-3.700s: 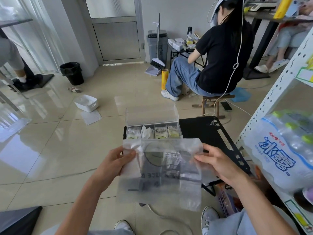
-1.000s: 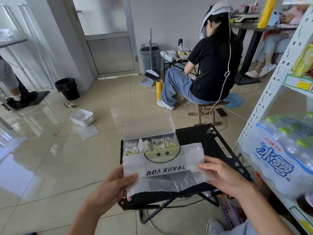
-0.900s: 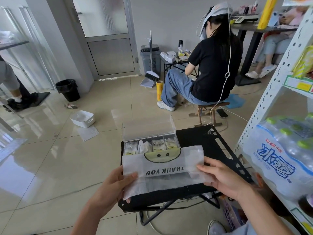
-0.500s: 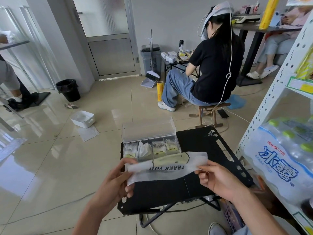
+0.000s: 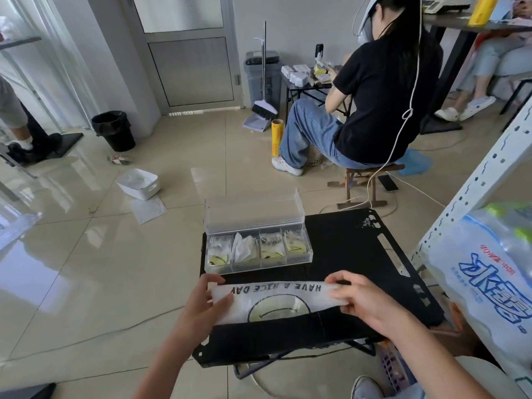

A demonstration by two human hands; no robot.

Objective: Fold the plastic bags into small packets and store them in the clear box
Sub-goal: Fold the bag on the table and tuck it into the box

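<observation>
A translucent white plastic bag (image 5: pixel 276 302), folded into a long narrow strip, lies flat on the black folding table (image 5: pixel 354 254). It shows the words HAVE A NICE DAY and part of a smiley face. My left hand (image 5: pixel 205 305) pinches its left end and my right hand (image 5: pixel 364 302) holds its right end. Just beyond the strip stands the clear box (image 5: pixel 257 249) with its lid up; its compartments hold several folded bag packets.
A white metal shelf (image 5: pixel 472 194) with a pack of water bottles (image 5: pixel 492 272) stands close on the right. A person in a black shirt (image 5: pixel 383 90) sits on a stool beyond the table. A white bin (image 5: pixel 138 184) and a black trash can (image 5: pixel 115 131) stand on the tiled floor at left.
The bag was held up opened out, then laid on the table and folded over lengthwise. It is now a narrower strip with the HAVE A NICE DAY side up.
</observation>
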